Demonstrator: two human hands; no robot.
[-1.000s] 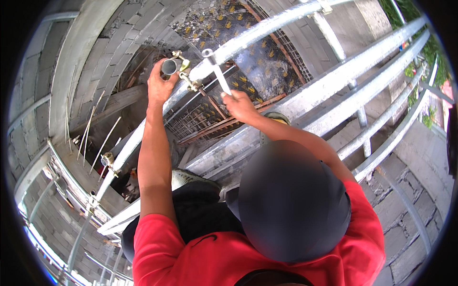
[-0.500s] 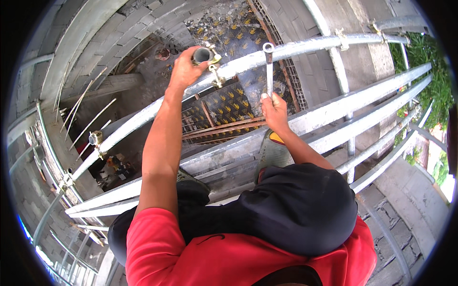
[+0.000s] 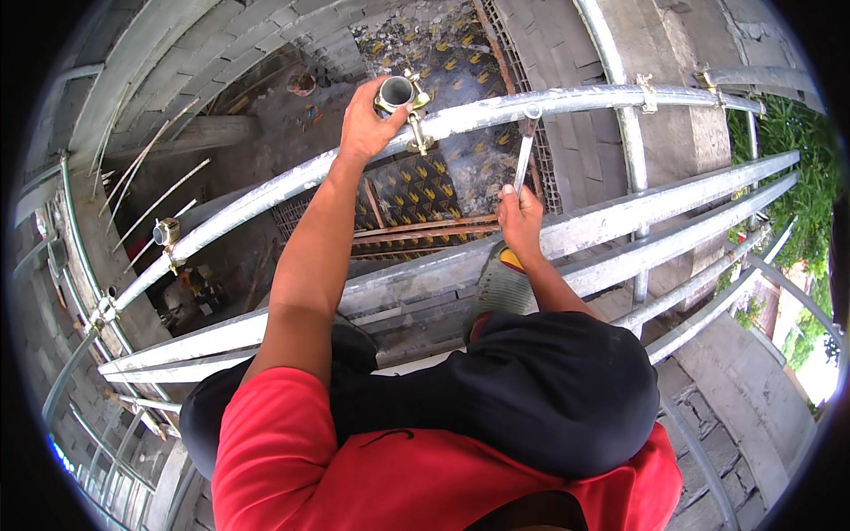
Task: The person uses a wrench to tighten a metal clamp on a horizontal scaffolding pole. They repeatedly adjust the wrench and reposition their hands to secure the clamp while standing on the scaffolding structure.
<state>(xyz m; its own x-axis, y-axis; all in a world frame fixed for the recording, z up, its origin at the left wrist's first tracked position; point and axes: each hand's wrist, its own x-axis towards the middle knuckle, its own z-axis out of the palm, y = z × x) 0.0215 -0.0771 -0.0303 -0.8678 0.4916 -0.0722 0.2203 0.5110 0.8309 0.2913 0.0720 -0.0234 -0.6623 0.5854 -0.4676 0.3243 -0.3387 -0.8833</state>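
My left hand [image 3: 365,126] is wrapped around the open top of an upright scaffold tube [image 3: 396,91], its thumb by the brass-coloured coupler [image 3: 420,133]. That coupler joins the tube to a long horizontal scaffold pipe [image 3: 496,110], and its bolts stick out to the side. In my right hand [image 3: 521,217] is a silver spanner [image 3: 524,157], gripped by its lower end. The ring head points away from me and overlaps the horizontal pipe in the picture; whether they touch I cannot tell.
Metal planks [image 3: 673,195] run across beneath my arms, with my boot [image 3: 496,288] on them. Another coupler [image 3: 166,232] sits farther left on the pipe. Far below lie dark printed boards [image 3: 416,190] and rubble. Block walls [image 3: 204,53] rise around; green plants [image 3: 788,146] show at right.
The spanner has tilted to the right, its head now over the pipe. My left hand keeps its hold on the upright tube. The whole view has shifted slightly.
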